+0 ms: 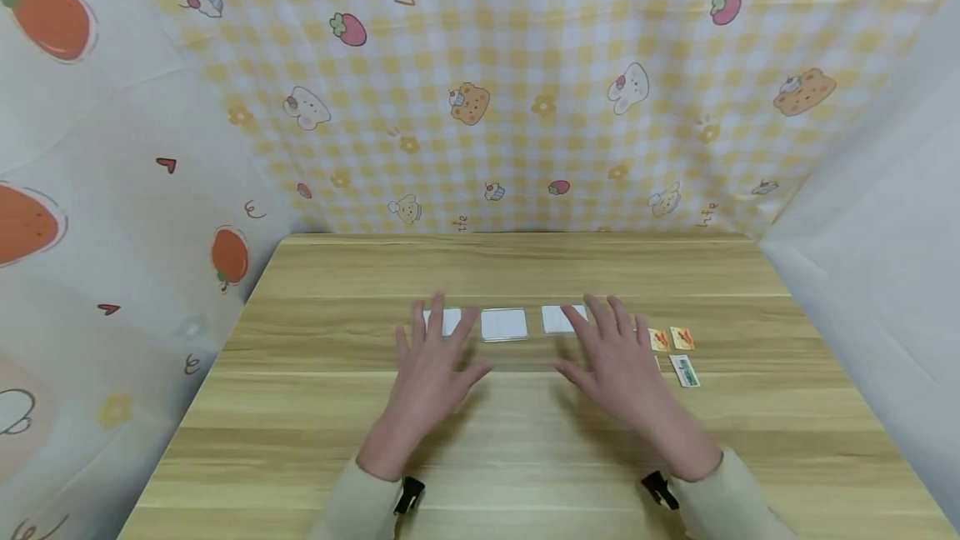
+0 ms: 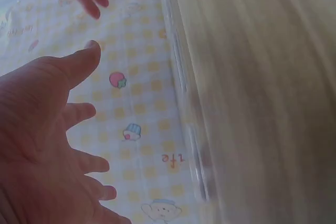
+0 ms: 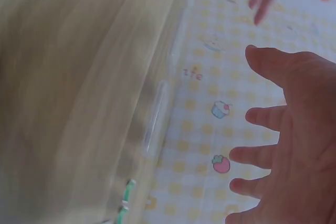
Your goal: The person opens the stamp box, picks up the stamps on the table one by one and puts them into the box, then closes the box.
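Observation:
My left hand [image 1: 429, 377] hovers over the table with fingers spread and holds nothing. Its fingertips partly cover the left white rectangular piece [image 1: 452, 320]. A middle white piece [image 1: 504, 325] lies between the two hands. The right white piece [image 1: 555, 320] is partly behind the fingers of my right hand [image 1: 621, 363], which is spread too and grips nothing. Seen edge-on in the left wrist view, the pieces look like flat, clear-edged slabs [image 2: 197, 163]. Beside the right hand lie small picture cards: two orange ones [image 1: 682, 338], a green one [image 1: 685, 371] and another mostly hidden.
The wooden table [image 1: 337, 457] ends at the back against a yellow checked cloth [image 1: 517, 140]. White cloth walls stand on the left [image 1: 142, 240] and right [image 1: 885, 215]. Black clips [image 1: 660, 490] sit at both sleeve cuffs.

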Tool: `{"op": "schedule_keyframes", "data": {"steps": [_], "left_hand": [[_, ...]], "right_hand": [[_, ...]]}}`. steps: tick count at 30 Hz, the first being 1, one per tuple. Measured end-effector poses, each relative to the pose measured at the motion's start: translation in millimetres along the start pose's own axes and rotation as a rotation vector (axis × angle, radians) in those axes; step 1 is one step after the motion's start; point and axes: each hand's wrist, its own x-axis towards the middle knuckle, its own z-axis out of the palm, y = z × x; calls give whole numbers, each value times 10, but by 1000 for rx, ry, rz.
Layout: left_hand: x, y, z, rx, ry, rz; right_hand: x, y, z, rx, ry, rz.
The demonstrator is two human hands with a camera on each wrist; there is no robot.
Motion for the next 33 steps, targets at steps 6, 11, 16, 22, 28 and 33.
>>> {"op": "schedule_keyframes", "data": {"steps": [6,11,16,22,28,33], "left_hand": [[214,95,24,-83,-131,39],[407,161,105,-129,-219,50],[598,222,179,-139,-257,86],[797,273,283,-152,-293,127],[989,338,461,-121,-334,143],[1091,394,572,-82,-362,154]], "right_hand": [[133,126,9,-73,-41,-94],[208,286,48,-102,-117,-131],[278,495,120,-93,-194,-165],[405,684,232,-97,-197,-239],[510,752,280,-52,-222,-218],[576,798,319,49,-264,-153]]}}
